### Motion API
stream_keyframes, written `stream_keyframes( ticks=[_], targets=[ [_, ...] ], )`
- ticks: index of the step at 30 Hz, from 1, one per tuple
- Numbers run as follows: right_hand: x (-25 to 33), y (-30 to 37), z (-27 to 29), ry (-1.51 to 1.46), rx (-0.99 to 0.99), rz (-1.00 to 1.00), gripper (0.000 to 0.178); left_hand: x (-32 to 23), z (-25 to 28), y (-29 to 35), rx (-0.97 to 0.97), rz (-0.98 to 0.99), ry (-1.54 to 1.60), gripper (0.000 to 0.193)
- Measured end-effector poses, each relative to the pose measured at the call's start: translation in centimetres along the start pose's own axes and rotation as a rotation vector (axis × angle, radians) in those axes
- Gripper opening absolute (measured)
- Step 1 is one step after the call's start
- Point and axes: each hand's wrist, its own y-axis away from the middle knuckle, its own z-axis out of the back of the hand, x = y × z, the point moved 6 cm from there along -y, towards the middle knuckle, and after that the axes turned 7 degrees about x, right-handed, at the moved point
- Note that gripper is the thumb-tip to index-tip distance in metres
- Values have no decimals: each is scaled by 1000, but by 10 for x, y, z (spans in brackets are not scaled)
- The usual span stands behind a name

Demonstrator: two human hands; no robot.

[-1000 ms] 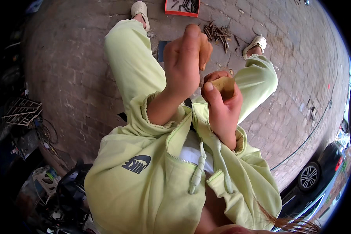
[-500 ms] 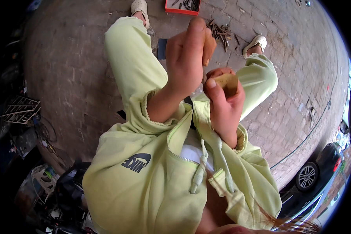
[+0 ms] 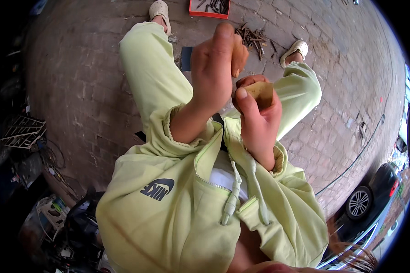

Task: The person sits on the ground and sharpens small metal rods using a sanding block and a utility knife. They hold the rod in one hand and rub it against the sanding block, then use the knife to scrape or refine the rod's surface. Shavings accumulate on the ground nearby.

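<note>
My left hand (image 3: 214,68) is raised in front of me, its fingers curled tight with the thumb on top. Whatever it holds is hidden inside the fist. Just below and to the right, my right hand (image 3: 261,119) pinches a bent piece of tan paper (image 3: 262,93) between thumb and curled fingers. The two hands are close together but apart. Beyond them on the paving lies a pile of rusty brown metal rods (image 3: 256,40). A red-rimmed shallow box (image 3: 209,14) at the top edge holds several more dark rods.
A dark blue-grey flat sheet (image 3: 186,58) lies on the brick paving (image 3: 91,104) beside my left leg. Metal racks (image 3: 24,132) and tangled cables stand at the left. A dark car (image 3: 373,191) is at the lower right, with a thin cable (image 3: 351,164) running across the ground near it.
The scene has shifted slightly leftward in view. Both hands keep their closed grips, with the tan paper still in my right hand.
</note>
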Motion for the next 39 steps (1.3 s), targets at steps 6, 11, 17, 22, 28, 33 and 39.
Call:
stream_keyframes(
  ticks=[6,11,17,22,28,33,39],
  targets=[
    [1,-2,2,-7,-14,-15,12,6,1,0,49,12,-13,53],
    [-5,4,5,-3,-18,-11,13,9,1,3,-4,16,34,53],
    [-14,6,12,-18,-33,-49,12,14,2,-5,-10,141,168,57],
    [6,6,10,-239,-34,17,16,17,-9,-5,138,226,440,62],
    [11,6,-2,-180,2,52,14,14,-10,-3,66,191,346,62],
    [5,2,-6,-202,-7,91,14,0,2,3,5,-143,81,55],
    [-4,3,-2,-227,-66,-22,12,-9,-6,10,64,-320,-261,57]
  ],
)
